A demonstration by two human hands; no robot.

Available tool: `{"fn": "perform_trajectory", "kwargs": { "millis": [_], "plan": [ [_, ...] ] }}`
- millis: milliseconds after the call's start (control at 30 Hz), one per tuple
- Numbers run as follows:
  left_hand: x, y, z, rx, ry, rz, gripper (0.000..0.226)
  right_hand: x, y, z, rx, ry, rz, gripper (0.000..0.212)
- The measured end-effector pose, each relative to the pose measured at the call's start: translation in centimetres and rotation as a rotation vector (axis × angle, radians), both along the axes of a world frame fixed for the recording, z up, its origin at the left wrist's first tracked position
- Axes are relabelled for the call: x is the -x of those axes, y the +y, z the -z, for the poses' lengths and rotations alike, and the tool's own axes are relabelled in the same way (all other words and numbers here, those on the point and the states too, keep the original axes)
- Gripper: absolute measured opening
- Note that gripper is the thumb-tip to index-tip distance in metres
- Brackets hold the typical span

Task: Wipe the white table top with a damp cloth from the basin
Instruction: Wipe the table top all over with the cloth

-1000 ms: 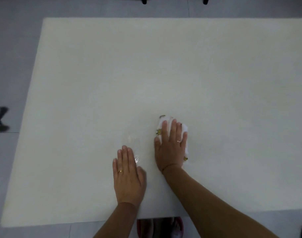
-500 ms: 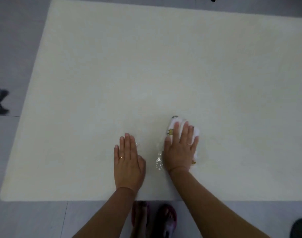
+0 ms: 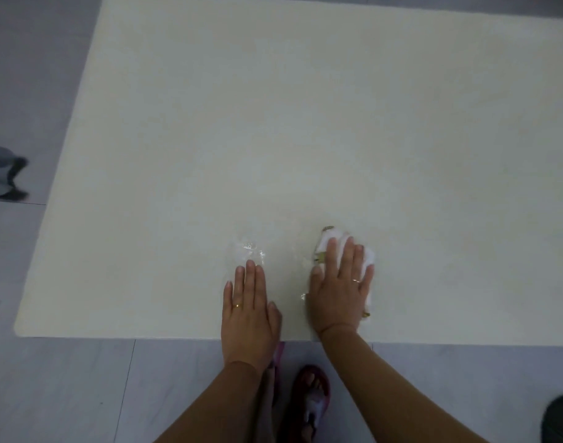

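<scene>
The white table top point(image 3: 305, 123) fills most of the head view. A folded white cloth point(image 3: 368, 254) with small yellow marks lies near the table's front edge, right of the middle. My right hand point(image 3: 340, 289) presses flat on the cloth with straight fingers and covers most of it. My left hand point(image 3: 249, 311) rests flat on the bare table just to the left, fingers together, its heel at the front edge. Wet streaks point(image 3: 249, 249) shine on the surface beyond my left fingertips and beside the cloth. No basin is in view.
Grey tiled floor point(image 3: 65, 388) surrounds the table. My foot in a dark red sandal point(image 3: 312, 401) stands below the front edge. A dark object point(image 3: 561, 420) sits at the bottom right corner, and grey blurred items point(image 3: 1, 174) lie at the left.
My right hand has slid the cloth to the right along the front of the table, leaving wet streaks behind. My left hand stays flat. The view has shifted back, showing more floor.
</scene>
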State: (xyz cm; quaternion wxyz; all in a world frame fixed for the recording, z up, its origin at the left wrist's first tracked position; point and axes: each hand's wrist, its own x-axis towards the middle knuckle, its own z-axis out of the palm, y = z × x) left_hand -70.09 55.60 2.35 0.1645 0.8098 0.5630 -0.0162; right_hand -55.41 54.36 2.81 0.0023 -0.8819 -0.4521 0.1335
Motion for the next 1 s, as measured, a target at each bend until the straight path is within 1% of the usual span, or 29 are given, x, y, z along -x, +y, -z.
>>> {"fn": "perform_trajectory", "kwargs": {
  "millis": [100,167,233,267,333,400,500,533,567,633,667,700,733,767,867,933,967,1000],
  "plan": [
    [0.1,0.0,0.3,-0.013,0.043,0.022,0.064,3.6,-1.0,-0.6,-0.020,-0.001,-0.274,0.058],
    [0.2,-0.1,0.4,-0.019,0.072,0.032,0.064,3.1,-2.1,-0.5,-0.041,0.007,-0.444,0.056],
    [0.2,-0.1,0.4,-0.018,0.061,0.025,0.064,0.9,-3.0,-0.2,-0.035,-0.015,-0.549,0.055],
    [0.3,-0.1,0.4,-0.013,0.044,0.020,0.064,-0.4,-3.5,0.0,-0.030,-0.025,-0.544,0.056],
    [0.3,-0.1,0.3,-0.011,0.012,0.019,0.064,-3.3,-4.3,0.2,-0.003,-0.027,-0.407,0.057],
    [0.1,-0.1,0.3,-0.017,-0.005,0.010,0.063,-5.0,-5.0,0.2,-0.001,-0.028,-0.206,0.059],
    [0.1,-0.3,0.2,-0.010,-0.019,-0.004,0.063,-2.5,-4.6,0.0,-0.052,-0.021,0.109,0.060],
    [0.2,-0.3,0.1,-0.007,-0.018,0.001,0.063,-1.0,-4.5,-0.3,-0.056,-0.005,0.119,0.060],
    [0.2,-0.4,0.0,0.001,-0.013,0.008,0.064,0.4,-4.9,-0.4,-0.047,0.019,0.041,0.059],
    [0.3,-0.3,-0.3,0.010,-0.013,0.022,0.064,0.8,-6.5,-0.7,-0.021,0.023,-0.276,0.057],
    [0.3,-0.2,-0.4,0.006,-0.019,0.023,0.064,-0.9,-7.1,-0.8,-0.019,0.016,-0.428,0.056],
    [0.3,-0.2,-0.5,0.005,-0.023,0.023,0.064,-3.2,-7.5,-0.7,-0.029,0.000,-0.530,0.055],
    [0.3,-0.2,-0.6,0.004,-0.023,0.022,0.064,-5.6,-8.1,-0.6,-0.034,-0.031,-0.563,0.055],
    [0.2,-0.3,-0.8,0.001,-0.023,0.019,0.064,-7.9,-8.6,-0.8,-0.018,-0.052,-0.507,0.056],
    [-1.0,-0.7,-1.1,-0.002,-0.021,0.024,0.064,-13.1,-10.1,-1.1,0.039,-0.016,-0.105,0.066],
    [-3.1,-1.4,-1.4,0.022,-0.030,0.086,0.065,-12.6,-9.4,-0.7,0.011,-0.026,0.135,0.068],
    [-4.5,-2.0,-1.5,0.027,-0.040,0.140,0.064,-11.5,-8.4,-0.6,0.009,-0.028,0.211,0.069],
    [-6.1,-2.7,-1.5,0.029,-0.049,0.204,0.063,-10.1,-7.3,-0.6,0.017,-0.023,0.218,0.069]
  ]
}}
